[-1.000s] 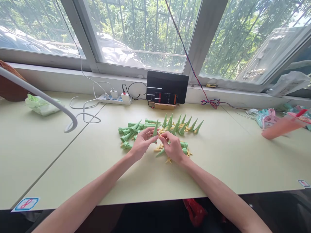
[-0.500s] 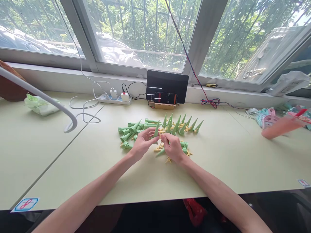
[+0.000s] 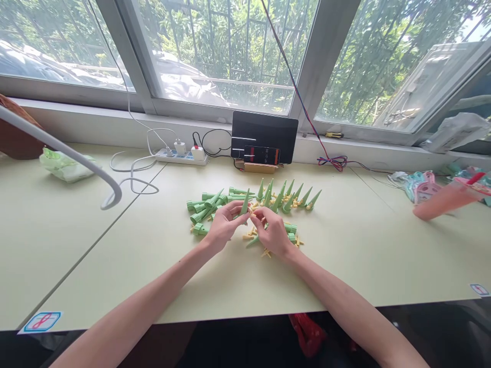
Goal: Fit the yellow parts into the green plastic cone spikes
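Observation:
My left hand is closed around a green plastic watering spike, its pointed end up. Against the base of that spike, the fingertips of my right hand pinch a small yellow valve, mostly hidden by the fingers. Several green spikes stand upright behind my right hand, with yellow pieces at their bases. To the left, more green spikes lie on their sides in a heap. Loose yellow valves are scattered below and beside my right hand.
A tablet and a phone lean on a small stand at the back. A power strip with cables sits to the left. Toward the right edge lies a pink drink cup. A white curved bar crosses the left side.
The spike in my left hand has shifted slightly left and tilted a little more upright. My right fingertips have changed their pinch at its base, showing more of the yellow valve.

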`<action>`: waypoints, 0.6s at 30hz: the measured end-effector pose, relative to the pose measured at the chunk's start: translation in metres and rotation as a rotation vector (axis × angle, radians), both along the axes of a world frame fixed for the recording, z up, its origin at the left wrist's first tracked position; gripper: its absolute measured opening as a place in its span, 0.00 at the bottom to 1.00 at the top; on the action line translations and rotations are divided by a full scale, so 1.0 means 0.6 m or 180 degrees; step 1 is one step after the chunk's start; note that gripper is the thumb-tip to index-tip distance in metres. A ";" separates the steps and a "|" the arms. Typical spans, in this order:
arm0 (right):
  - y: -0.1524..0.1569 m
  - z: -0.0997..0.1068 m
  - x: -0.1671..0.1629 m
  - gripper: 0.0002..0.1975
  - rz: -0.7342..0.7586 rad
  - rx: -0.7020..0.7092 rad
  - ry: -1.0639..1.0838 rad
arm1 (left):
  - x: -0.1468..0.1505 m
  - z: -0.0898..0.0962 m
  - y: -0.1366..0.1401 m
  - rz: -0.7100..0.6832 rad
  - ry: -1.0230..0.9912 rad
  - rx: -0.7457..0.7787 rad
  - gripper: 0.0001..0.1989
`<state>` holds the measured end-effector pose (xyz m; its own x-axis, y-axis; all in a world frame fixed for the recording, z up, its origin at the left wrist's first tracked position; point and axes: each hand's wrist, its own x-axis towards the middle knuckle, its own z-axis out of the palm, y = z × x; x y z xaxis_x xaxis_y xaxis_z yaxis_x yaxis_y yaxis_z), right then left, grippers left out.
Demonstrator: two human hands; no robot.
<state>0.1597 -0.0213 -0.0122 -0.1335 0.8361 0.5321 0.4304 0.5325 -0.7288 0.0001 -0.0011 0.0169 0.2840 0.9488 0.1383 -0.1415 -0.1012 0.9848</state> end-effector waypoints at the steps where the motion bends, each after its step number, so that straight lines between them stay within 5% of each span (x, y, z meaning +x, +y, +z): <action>1: 0.001 0.000 0.000 0.07 0.0002 -0.0007 -0.0009 | 0.000 0.000 0.000 -0.0007 0.0003 -0.0001 0.18; 18: 0.001 0.003 0.003 0.15 -0.0092 -0.0008 -0.0332 | -0.001 0.000 -0.003 -0.0109 0.0029 -0.0013 0.17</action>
<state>0.1612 -0.0207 -0.0101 -0.1639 0.8417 0.5145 0.5192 0.5171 -0.6805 -0.0003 -0.0026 0.0168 0.3174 0.9391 0.1317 -0.1359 -0.0924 0.9864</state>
